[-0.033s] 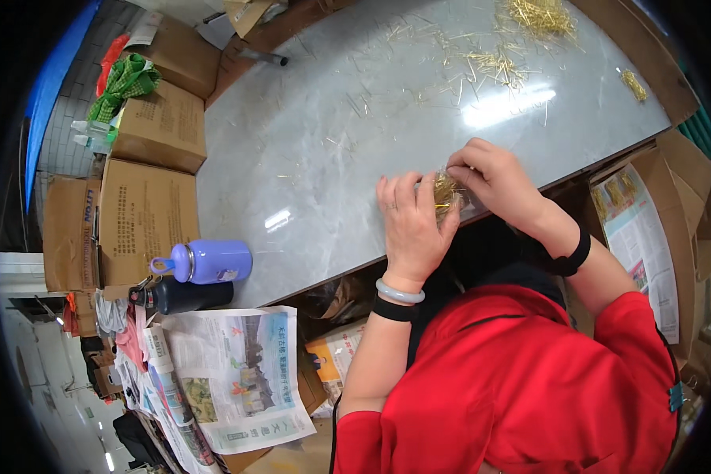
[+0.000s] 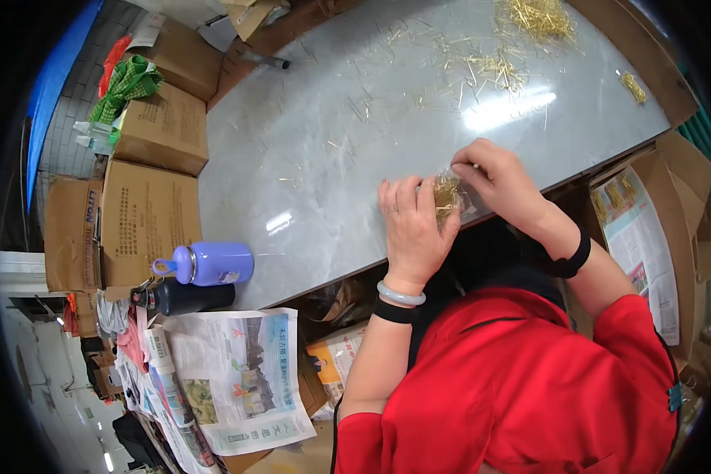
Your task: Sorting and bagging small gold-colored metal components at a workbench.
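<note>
In the head view, my left hand (image 2: 412, 225) was closed around the left side of a bundle of thin gold pieces (image 2: 446, 196), thumb beneath and fingers over the top. My right hand (image 2: 494, 180) had thumb and forefinger pinched together on what looked like clear wrapping (image 2: 453, 168) at the bundle's upper right. The bundle sat at the near edge of the grey table (image 2: 324, 237), between my two hands; whether its underside touched the top, I couldn't tell.

I judged it light, each piece stiff and wiry but easily bent, the lot liable to slide apart if squeezed unevenly. The film seemed soft and slippery, best nipped at its rim, with the bundle cupped along its side. Beyond my hands lay scattered loose gold pieces (image 2: 494, 73), a gold heap (image 2: 541, 20) and, far right, a small gold bunch (image 2: 632, 87).
</note>
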Action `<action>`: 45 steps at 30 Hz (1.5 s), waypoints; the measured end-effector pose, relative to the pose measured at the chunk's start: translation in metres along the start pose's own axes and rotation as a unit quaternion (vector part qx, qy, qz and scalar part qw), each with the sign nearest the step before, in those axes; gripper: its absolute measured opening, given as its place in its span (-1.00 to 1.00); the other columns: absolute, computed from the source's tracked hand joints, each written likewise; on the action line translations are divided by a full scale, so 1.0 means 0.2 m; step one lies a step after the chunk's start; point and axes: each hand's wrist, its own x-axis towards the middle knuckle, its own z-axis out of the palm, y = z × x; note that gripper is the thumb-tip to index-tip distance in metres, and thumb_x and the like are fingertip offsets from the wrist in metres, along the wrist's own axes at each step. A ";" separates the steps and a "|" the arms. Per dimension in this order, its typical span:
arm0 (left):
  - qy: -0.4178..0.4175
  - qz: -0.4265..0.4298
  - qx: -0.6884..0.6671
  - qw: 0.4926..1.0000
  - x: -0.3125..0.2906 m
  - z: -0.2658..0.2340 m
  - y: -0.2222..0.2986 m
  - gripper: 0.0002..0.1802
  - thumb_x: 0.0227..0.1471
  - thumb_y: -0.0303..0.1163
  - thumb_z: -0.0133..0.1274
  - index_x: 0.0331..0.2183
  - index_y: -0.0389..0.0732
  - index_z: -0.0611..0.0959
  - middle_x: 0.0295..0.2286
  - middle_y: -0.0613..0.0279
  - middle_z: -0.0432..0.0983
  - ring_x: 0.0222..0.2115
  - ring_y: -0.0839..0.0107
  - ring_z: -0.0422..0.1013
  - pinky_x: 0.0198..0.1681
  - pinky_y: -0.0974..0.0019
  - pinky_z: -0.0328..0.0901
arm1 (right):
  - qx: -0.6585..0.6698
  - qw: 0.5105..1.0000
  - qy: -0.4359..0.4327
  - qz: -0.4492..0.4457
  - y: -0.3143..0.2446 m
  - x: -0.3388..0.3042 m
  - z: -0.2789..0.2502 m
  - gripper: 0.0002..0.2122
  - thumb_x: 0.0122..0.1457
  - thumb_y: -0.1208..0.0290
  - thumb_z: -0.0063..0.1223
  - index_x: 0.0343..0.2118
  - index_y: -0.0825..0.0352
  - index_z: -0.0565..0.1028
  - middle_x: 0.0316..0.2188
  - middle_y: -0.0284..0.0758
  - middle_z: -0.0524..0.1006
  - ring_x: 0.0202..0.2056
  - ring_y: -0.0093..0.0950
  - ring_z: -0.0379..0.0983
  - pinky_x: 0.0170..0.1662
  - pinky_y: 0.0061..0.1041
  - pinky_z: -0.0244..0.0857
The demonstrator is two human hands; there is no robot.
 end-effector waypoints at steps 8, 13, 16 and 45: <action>0.009 -0.022 -0.026 0.999 -0.02 0.01 0.00 -0.46 -0.01 -0.19 0.20 -0.07 -0.34 0.50 -0.09 -0.08 0.33 -0.02 -0.10 0.22 0.13 -0.05 0.16 | -0.005 1.000 -0.013 0.001 -0.01 -0.03 0.02 -0.89 0.18 0.41 0.13 -0.34 0.33 0.50 -0.39 -0.19 0.49 -0.33 -0.10 0.48 -0.28 -0.21 0.37; 0.026 -0.018 -0.026 0.999 -0.02 0.02 -0.01 -0.46 -0.03 -0.19 0.22 -0.08 -0.33 0.51 -0.10 -0.06 0.35 -0.04 -0.09 0.24 0.12 -0.04 0.17 | -0.040 0.998 -0.047 -0.012 0.00 -0.05 -0.04 -0.87 0.20 0.38 0.10 -0.33 0.35 0.50 -0.39 -0.16 0.52 -0.34 -0.10 0.48 -0.28 -0.19 0.35; 0.026 -0.006 -0.026 0.999 -0.01 0.01 0.00 -0.45 -0.05 -0.18 0.24 -0.09 -0.32 0.51 -0.11 -0.04 0.35 -0.03 -0.09 0.24 0.12 -0.06 0.16 | -0.077 0.995 -0.066 0.008 0.01 -0.04 -0.03 -0.82 0.21 0.37 0.11 -0.34 0.42 0.49 -0.43 -0.17 0.52 -0.41 -0.21 0.47 -0.31 -0.33 0.34; -0.079 -0.024 -0.009 0.997 0.00 -0.08 0.00 -0.25 -0.05 -0.14 0.29 0.06 -0.35 0.39 0.06 -0.09 0.22 0.10 -0.06 0.15 0.24 -0.21 -0.01 | -0.085 0.988 0.110 -0.070 -0.07 -0.07 0.09 -0.69 0.13 0.36 0.19 -0.05 0.25 0.51 -0.24 -0.23 0.55 -0.14 -0.19 0.48 -0.10 -0.29 0.38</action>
